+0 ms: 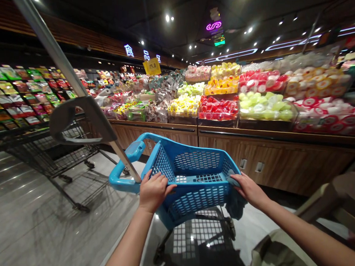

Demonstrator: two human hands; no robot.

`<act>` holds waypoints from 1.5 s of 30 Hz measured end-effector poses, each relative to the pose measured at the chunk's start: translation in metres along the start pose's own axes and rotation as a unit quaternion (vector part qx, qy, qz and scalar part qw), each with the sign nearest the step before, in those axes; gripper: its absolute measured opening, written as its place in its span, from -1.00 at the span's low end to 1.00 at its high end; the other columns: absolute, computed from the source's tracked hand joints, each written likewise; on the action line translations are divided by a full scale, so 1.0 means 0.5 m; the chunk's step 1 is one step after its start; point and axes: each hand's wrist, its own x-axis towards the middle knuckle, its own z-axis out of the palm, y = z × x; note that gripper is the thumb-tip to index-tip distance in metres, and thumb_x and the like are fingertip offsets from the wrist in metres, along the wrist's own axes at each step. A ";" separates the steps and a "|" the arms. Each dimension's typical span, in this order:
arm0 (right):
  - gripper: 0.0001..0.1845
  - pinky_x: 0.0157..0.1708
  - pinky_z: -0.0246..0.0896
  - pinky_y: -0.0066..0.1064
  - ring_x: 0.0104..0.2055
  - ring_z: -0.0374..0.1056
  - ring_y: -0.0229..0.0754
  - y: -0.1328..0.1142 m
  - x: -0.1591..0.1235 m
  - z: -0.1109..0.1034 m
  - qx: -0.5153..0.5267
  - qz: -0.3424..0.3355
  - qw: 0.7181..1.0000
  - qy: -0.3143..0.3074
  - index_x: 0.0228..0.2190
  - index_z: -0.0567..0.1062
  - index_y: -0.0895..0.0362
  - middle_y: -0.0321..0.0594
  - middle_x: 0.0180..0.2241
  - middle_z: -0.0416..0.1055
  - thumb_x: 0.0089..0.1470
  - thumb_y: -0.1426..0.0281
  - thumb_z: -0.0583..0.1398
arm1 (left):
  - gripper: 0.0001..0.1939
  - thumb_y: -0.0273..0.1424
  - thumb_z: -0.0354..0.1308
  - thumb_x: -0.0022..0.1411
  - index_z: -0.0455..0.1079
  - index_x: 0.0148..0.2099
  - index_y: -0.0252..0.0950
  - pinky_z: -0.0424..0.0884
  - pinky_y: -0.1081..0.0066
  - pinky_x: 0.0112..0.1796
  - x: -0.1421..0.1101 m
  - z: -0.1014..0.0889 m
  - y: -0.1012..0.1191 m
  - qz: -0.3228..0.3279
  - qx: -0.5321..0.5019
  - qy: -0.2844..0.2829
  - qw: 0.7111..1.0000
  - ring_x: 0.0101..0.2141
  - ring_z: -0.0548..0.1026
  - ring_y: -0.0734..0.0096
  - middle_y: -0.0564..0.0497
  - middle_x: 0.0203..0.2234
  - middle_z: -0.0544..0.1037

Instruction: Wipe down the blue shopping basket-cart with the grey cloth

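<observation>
A small blue plastic shopping cart [199, 202] with perforated basket walls stands in front of me, its basket holding nothing visible. My left hand [153, 192] is closed over the near rim at the left, beside the cart's blue handle [123, 182]. At the right end of the rim, my right hand [249, 188] pinches a dark grey-blue cloth [236, 205]. Part of that cloth lies over the rim and the rest hangs down outside. A slanted metal pole [126, 162] with a grey plastic loop [100, 117] rises near the left hand.
Past the cart runs a wooden display counter [226, 146] bearing clear bins of wrapped, colourful sweets or jellies [218, 108]. A dark wire trolley [61, 156] stands at the left on grey floor tiles. Packet shelves [18, 92] line the left wall. A brown rounded object [349, 194] is close at right.
</observation>
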 end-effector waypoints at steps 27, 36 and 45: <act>-0.55 0.15 0.18 -0.02 0.01 0.38 -0.06 -0.242 0.153 0.077 -0.017 -0.070 0.997 -0.002 0.13 0.28 0.10 -0.08 -0.03 0.44 0.20 0.45 0.12 | -0.64 -0.09 0.05 0.32 0.40 -0.37 -0.24 0.19 0.08 0.07 0.000 0.008 0.001 0.010 0.030 -0.001 1.000 -0.15 0.54 0.17 -0.02 -0.37 0.61; -0.58 0.15 0.17 -0.01 0.01 0.39 -0.08 -0.091 0.052 0.035 -0.051 -0.066 0.996 0.024 0.12 0.29 0.12 -0.08 -0.06 0.48 0.22 0.39 0.08 | -0.63 -0.07 0.06 0.31 0.39 -0.38 -0.25 0.19 0.08 0.06 0.001 0.007 0.004 0.007 0.027 -0.005 1.000 -0.16 0.53 0.18 -0.02 -0.37 0.60; -0.63 0.22 -0.09 0.17 -0.01 0.40 0.00 -0.055 0.014 0.046 -0.086 0.062 0.990 0.090 0.04 0.35 0.14 -0.06 -0.07 0.49 0.28 0.28 -0.01 | -0.57 -0.03 0.06 0.29 0.40 -0.41 -0.27 0.18 0.04 0.06 0.011 0.022 0.017 -0.026 0.028 -0.017 0.999 -0.17 0.53 0.13 -0.04 -0.44 0.58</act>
